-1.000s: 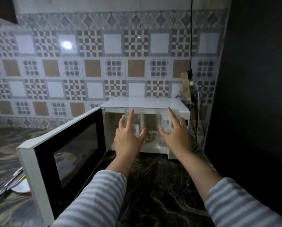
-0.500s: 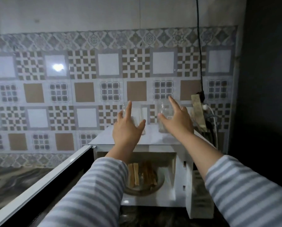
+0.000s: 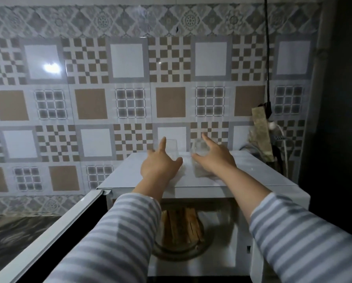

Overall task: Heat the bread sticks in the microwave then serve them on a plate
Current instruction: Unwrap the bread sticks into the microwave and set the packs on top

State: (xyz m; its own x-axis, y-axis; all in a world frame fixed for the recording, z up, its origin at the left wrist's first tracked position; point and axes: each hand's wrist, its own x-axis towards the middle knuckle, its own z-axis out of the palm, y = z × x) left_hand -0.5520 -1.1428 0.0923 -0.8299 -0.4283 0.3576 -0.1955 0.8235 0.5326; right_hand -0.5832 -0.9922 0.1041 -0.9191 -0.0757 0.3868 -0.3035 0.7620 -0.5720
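While two hands (image 3: 189,162) hold two glasses (image 3: 200,158), several bread sticks (image 3: 180,226) wait.

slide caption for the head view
Both hands, left and right, at two glasses on the open microwave; bread sticks inside.

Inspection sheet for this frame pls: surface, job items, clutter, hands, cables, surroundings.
Surface: dark marbled counter, visible at left; microwave top white.
Job's things: bread sticks lie on the turntable inside the microwave; microwave door open, swung left. Plate: nothing seen.
Clutter: two clear glasses standing on the microwave top, left glass and right glass.
Hands: left hand at the left glass, right hand at the right glass, fingers spread; grip not clear.
Cables: black cord down the wall to a plug; white cable behind the microwave.
Surroundings: patterned tile wall; dark panel at right.
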